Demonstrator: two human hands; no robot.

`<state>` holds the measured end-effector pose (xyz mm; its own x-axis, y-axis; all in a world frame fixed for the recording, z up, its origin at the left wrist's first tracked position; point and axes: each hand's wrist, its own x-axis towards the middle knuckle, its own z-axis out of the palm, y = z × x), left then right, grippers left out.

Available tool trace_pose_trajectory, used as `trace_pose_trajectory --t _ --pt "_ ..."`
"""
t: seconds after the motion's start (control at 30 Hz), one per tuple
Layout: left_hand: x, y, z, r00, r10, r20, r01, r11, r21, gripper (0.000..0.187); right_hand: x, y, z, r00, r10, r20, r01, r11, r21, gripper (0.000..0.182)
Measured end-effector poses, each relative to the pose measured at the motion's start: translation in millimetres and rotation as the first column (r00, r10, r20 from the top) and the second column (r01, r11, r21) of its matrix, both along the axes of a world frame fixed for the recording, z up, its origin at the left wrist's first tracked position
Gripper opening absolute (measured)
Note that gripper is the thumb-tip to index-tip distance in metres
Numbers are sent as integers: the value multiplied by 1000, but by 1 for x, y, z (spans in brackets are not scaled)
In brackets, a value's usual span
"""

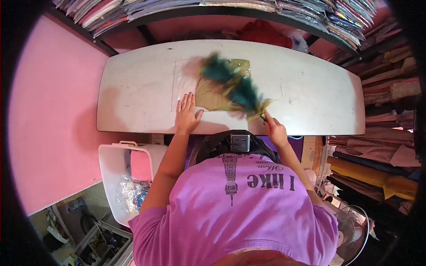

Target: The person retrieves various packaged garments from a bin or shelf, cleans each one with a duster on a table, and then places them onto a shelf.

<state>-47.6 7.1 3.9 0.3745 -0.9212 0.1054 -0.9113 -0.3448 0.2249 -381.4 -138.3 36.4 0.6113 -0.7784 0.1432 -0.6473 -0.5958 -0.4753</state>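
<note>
My right hand (274, 128) grips the handle end of a feather duster (242, 91), whose dark green and yellow feathers are blurred by motion. The duster reaches up and left across an olive-green folded cloth (213, 96) that seems to lie in a clear plastic bag (181, 80) on the white table (310, 97). Fingers stretched out, my left hand (187, 114) lies flat at the bag's lower left part, beside the cloth. The feathers hide much of the cloth's middle.
Shelves of bagged folded garments (177, 6) run behind the table. Stacked fabrics (377, 146) fill the right side. A white bin (116, 177) holding plastic wrappings stands below the table at left. A fan (350, 230) is at the lower right, and a pink wall (57, 111) borders the left.
</note>
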Motion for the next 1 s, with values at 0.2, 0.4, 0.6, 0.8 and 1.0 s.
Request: trace_pose_trajectory --t 0.2,0.4,0.6,0.8,1.0 --pt "0 1 3 1000 -18 -7 18 1000 -20 67 9 -12 -21 983 -181 -24 181 983 -16 43" --pt "2 1 -3 1000 -15 2 15 1000 -15 68 50 3 12 971 181 -157 -183 983 2 44" --pt "3 4 -10 999 -34 39 37 996 -85 70 91 -5 2 997 19 -71 -21 1000 -20 43" --pt "6 1 -4 999 -18 -31 23 982 188 70 115 3 -5 945 199 -260 -212 977 -19 46" --pt "5 3 -14 998 -51 43 56 992 -113 71 111 -4 -8 997 23 -70 -28 998 -59 46"
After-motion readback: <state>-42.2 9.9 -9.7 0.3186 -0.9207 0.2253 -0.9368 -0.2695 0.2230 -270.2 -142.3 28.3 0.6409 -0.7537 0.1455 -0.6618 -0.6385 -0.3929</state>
